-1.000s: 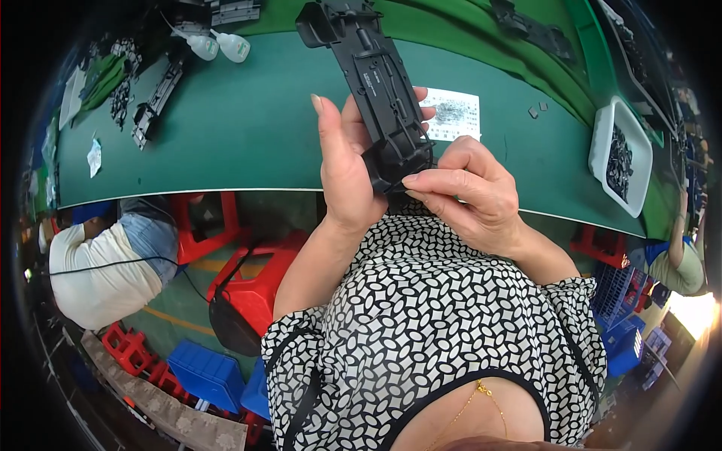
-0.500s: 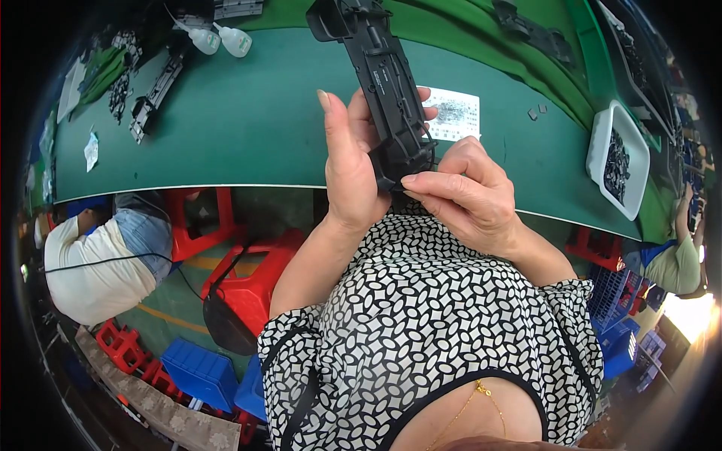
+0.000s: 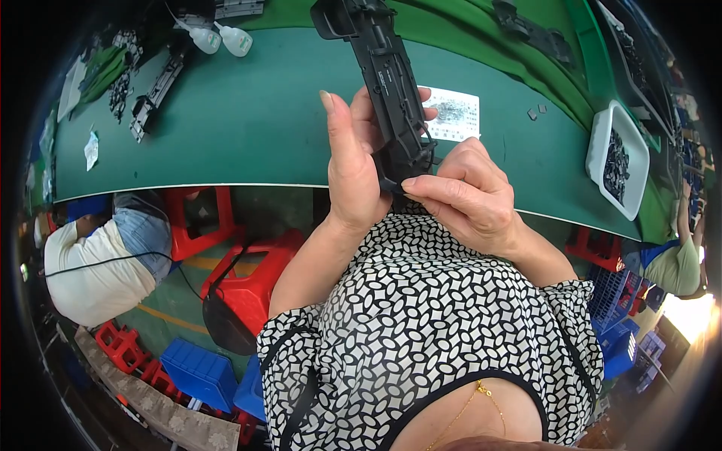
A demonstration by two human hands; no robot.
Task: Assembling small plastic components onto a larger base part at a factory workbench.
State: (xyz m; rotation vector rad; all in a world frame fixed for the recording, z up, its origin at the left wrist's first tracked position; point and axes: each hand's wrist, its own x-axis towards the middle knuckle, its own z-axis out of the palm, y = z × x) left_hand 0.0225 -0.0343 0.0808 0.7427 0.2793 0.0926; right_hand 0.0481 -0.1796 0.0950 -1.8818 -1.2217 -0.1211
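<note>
A long black plastic part (image 3: 388, 83) with ribs and a cable-like strand along its side lies in my left hand (image 3: 352, 161). The fingers pass behind it and the thumb stands up beside it. My right hand (image 3: 470, 192) pinches at the near end of this part with thumb and forefinger. Whether a small piece sits in that pinch is hidden. Behind the part, a white printed sheet (image 3: 460, 113) lies on the green table (image 3: 271, 113).
A white tray (image 3: 598, 150) of small black pieces stands at the right, with small dark squares (image 3: 532, 114) nearby. Two white bottles (image 3: 235, 42) and a similar black part (image 3: 159, 94) lie far left. Red stools (image 3: 244, 282) and a seated person (image 3: 109, 255) are beyond the table edge.
The black part has tilted and shifted very slightly in my left hand. My right hand keeps its pinch at the near end, almost unmoved.
</note>
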